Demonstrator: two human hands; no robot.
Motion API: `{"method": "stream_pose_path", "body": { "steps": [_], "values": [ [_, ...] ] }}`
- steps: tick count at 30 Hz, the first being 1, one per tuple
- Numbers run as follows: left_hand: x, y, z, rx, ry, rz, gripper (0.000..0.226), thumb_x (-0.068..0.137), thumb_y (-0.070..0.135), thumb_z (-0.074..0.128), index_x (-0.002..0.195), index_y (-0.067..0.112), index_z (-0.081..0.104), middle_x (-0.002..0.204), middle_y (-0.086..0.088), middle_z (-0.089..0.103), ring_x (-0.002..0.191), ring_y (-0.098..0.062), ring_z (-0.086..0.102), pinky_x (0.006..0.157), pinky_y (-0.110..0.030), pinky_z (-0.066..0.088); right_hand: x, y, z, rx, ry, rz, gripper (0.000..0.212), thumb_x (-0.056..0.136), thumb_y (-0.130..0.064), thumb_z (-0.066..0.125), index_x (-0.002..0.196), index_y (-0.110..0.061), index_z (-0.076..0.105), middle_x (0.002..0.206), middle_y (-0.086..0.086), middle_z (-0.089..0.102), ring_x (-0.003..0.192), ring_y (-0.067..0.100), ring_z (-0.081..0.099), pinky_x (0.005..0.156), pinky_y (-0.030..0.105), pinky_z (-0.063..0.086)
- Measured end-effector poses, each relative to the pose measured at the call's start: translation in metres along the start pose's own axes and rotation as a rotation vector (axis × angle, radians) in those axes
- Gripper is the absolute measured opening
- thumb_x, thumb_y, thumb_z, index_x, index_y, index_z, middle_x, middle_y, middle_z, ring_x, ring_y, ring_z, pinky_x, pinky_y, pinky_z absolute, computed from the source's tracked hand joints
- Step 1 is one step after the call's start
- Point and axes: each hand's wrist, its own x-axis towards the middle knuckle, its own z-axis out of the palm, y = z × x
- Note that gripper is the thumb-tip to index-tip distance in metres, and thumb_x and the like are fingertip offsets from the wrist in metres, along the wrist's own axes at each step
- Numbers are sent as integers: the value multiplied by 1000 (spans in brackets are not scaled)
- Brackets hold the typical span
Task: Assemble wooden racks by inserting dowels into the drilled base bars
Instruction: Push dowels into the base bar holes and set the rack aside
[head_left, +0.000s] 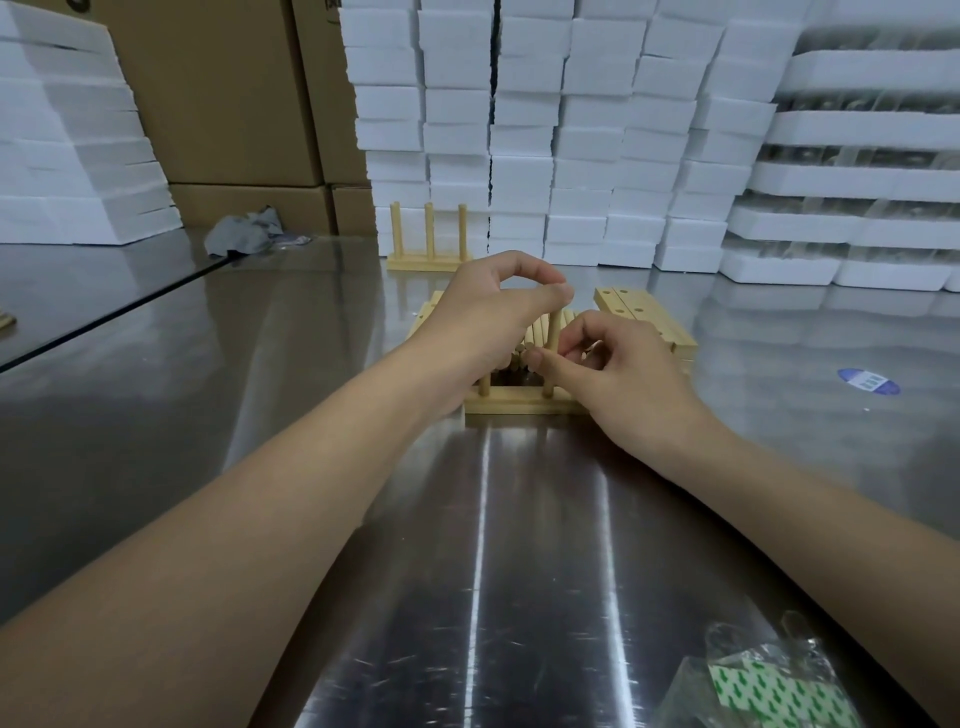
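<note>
We note the base bar (519, 404) lying flat on the desk (519, 545), with a short dowel (484, 385) standing at its left end. The left hand (483, 317), fingers curled, pinches the top of the taller dowel (554, 338) seated mid-bar. The right hand (623, 374) pinches that dowel's shaft lower down. Just behind the bar lie loose dowels (537, 330), behind it to the right spare drilled bars (644, 317), and farther behind a finished rack (428, 244).

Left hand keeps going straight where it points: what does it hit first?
The upright dowel; the left hand pinches its top. Past that, probably the stacked drilled bars, though depth is unclear.
</note>
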Motion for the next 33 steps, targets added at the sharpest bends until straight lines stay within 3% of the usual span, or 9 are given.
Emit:
{"method": "stream_pose_path", "body": {
  "steps": [4,9,14,17,20,27,33],
  "values": [
    [0,0,-1,6,-21,0,4,98,28,76,98,26,72,42,20,44,37,-4,37,46,-20,35,0,-5,-1,-5,-13,-4,30,90,-33,83,70,-24,62,50,-18,53,48,4,44,51,13,34],
    [1,0,-2,4,-19,2,4,98,27,76,98,25,72,41,19,43,38,-6,35,47,-23,35,-3,-12,-7,-102,-34,-30,23,89,-37,82,76,-24,67,63,-14,60,56,4,48,55,17,38],
    [1,2,-6,15,-10,10,5,99,25,75,102,22,73,60,11,48,42,-11,32,50,-26,34,5,-10,-37,-229,194,-47,14,91,-22,61,86,-29,71,80,-16,66,76,5,60,69,20,46],
    [1,1,-11,23,-17,8,5,100,24,75,103,21,73,55,16,48,40,-7,35,50,-27,37,9,6,-46,-488,141,-76,18,96,-20,65,107,-31,74,102,-11,64,106,16,55,91,31,44],
    [1,2,-11,18,-49,3,3,100,22,73,102,19,72,43,19,43,40,-7,33,50,-27,36,11,14,-46,-612,73,-101,27,97,-29,71,124,-34,73,120,-3,62,122,23,45,98,30,33],
    [1,1,-13,25,-72,-4,5,100,23,73,98,20,72,48,13,36,43,-10,32,52,-28,35,12,13,-36,-730,29,-181,32,93,-34,78,125,-32,77,127,-6,68,124,26,48,106,47,41],
    [1,2,-14,30,-83,-7,6,100,25,73,99,19,73,54,8,35,45,-11,33,55,-29,36,12,11,-33,-746,50,-196,16,90,-32,80,106,-32,80,114,-6,68,115,25,51,97,45,43]
  ]
}}
